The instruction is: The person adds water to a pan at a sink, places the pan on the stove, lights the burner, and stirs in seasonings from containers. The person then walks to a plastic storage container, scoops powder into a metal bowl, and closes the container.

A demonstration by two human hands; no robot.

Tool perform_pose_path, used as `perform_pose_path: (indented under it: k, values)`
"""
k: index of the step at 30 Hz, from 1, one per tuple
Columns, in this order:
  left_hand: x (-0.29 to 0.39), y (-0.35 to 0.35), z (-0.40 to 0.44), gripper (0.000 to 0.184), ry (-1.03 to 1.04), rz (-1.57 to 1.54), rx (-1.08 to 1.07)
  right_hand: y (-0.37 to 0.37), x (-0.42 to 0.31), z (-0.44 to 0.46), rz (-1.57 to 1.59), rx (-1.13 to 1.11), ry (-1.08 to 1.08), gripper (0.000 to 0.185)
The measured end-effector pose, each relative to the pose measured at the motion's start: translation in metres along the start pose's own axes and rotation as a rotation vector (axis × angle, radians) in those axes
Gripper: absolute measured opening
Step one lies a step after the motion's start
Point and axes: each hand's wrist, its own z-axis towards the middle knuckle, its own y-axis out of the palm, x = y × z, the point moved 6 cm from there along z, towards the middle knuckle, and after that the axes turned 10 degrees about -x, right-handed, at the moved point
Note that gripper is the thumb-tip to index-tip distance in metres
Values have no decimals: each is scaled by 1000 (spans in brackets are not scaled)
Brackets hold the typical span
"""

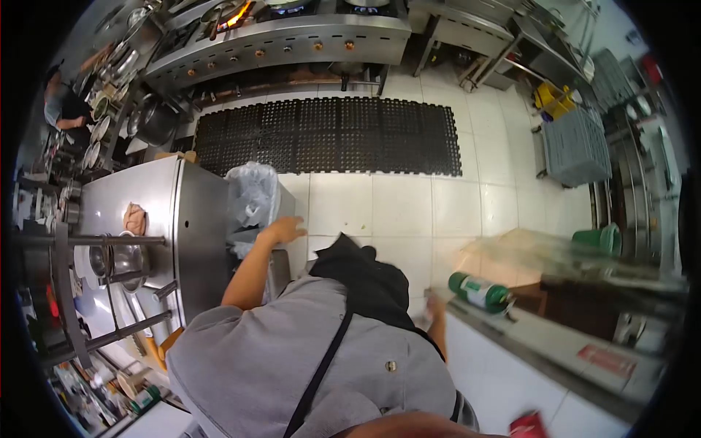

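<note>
My left hand (pixel 285 230) is held out over the floor with its fingers apart and nothing in them. It is close to a bin lined with a clear plastic bag (pixel 252 196). Low at my right side, my right hand (pixel 436 306) is smeared and partly hidden, so its fingers do not show clearly. It is beside the edge of a counter ledge (pixel 544 337). On that ledge a green cylindrical container with a white label (pixel 478 292) lies on its side, nearest to my right hand.
A stove (pixel 277 51) with a visible flame stands ahead, behind a black perforated mat (pixel 325 136). At left is a steel table (pixel 146 186) with metal bowls (pixel 130 263); a person (pixel 64 109) is beyond. Grey stacked crates (pixel 575 150) and a yellow bucket (pixel 553 98) are at right.
</note>
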Motion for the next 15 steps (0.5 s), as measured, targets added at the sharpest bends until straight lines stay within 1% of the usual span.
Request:
perform_pose_path:
  k: [2,3,4,5,6,8,9,10,12,13,14,15]
  values:
    - [32,-66,30,52,68,-105,177,2,15,-7,105,-194,148,30]
    - [42,-96,49,52,54,-115,183,-4,12,-5,143,-257,189,30]
    - [47,-125,68,50,52,-196,206,-13,3,1,165,-307,211,30]
    - [45,-150,87,48,47,-276,229,-23,-11,14,171,-340,215,30]
    - [41,-172,107,48,26,-285,235,-34,-26,30,169,-368,215,31]
    - [17,-209,155,46,1,-334,354,-55,-54,72,141,-420,215,31]
    - [0,-219,180,45,-21,-440,358,-71,-72,98,119,-428,196,31]
    - [-9,-227,203,45,-28,-470,371,-89,-91,125,98,-435,181,31]
    - [-40,-226,228,40,-289,-1216,401,-135,-134,189,26,-406,140,31]
    - [-45,-231,238,34,-358,-1451,418,-163,-160,235,-23,-369,123,32]
    - [-58,-241,253,34,-365,-1480,429,-204,-188,285,-92,-278,81,32]
    - [-81,-241,272,34,-393,-1555,410,-261,-230,320,-147,-164,-9,32]
